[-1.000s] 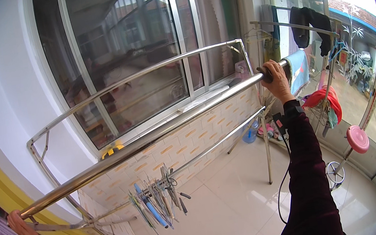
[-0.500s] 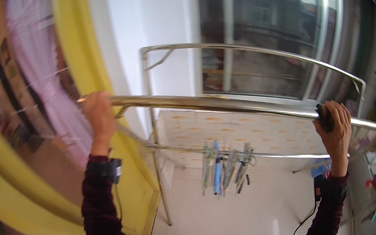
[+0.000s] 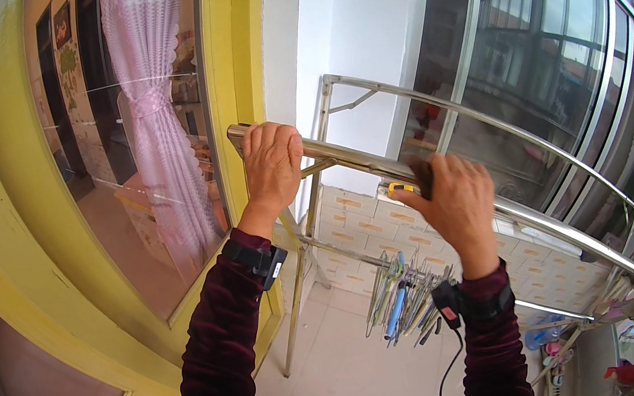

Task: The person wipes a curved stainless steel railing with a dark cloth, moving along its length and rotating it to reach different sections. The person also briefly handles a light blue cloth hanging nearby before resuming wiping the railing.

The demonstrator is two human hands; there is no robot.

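A metal drying rack of shiny tubes stands in front of me, and its nearer top bar [image 3: 543, 220] slants down from left to right. Close to the bar's left end, my left hand [image 3: 275, 165] is wrapped over the tube. My right hand [image 3: 462, 205] is on the same bar farther right, its fingers closed round a small dark object [image 3: 419, 172] pressed to the tube. Most of that object is hidden and its kind does not show. Black bands with small modules circle both wrists.
Clothes hangers [image 3: 401, 301] hang bunched on the rack's lower rail. To the left is a yellow door frame [image 3: 230, 53] with a pink curtain [image 3: 156, 141] behind glass. A sliding window [image 3: 537, 60] is beyond the rack. A small yellow-and-black thing [image 3: 400, 188] shows behind the bar.
My right hand has slid left along the bar with the dark object, closer to my left hand. My left hand stays at the bar's left end. The view has turned left.
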